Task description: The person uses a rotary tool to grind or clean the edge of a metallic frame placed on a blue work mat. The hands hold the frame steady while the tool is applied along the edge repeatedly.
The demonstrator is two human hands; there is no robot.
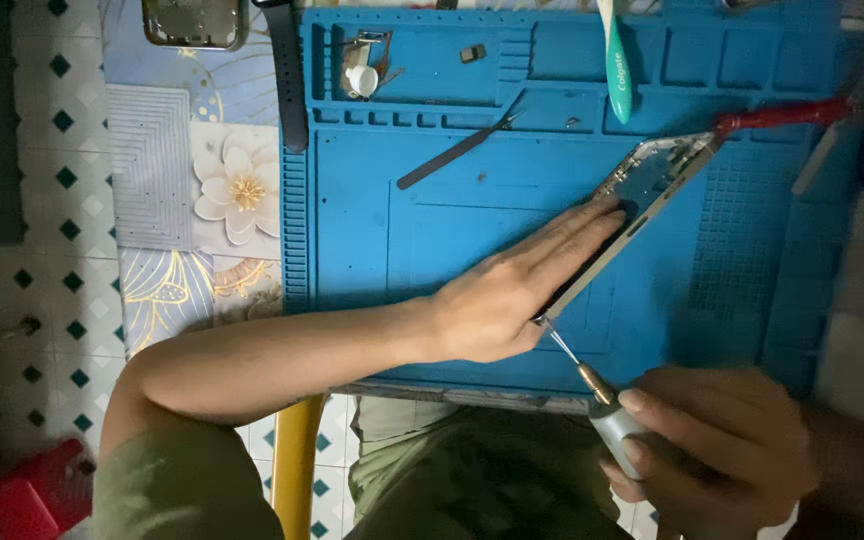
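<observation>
An opened phone body (652, 175) lies diagonally on a blue work mat (452, 250). My left hand (522, 285) rests flat on the phone's lower half, fingers stretched along it, pressing it down. My right hand (717, 440) grips a small screwdriver (592, 385) with a grey handle and brass collar; its thin tip touches the phone's bottom edge just beside my left hand's thumb side.
Black tweezers (457, 150) lie on the mat's upper middle. A toothbrush (617, 70) with a green handle sits in the top tray, near small parts (362, 70). A red-handled tool (777, 117) lies at the phone's top end. A black strap (289, 80) and a floral tablecloth (222, 190) are to the left.
</observation>
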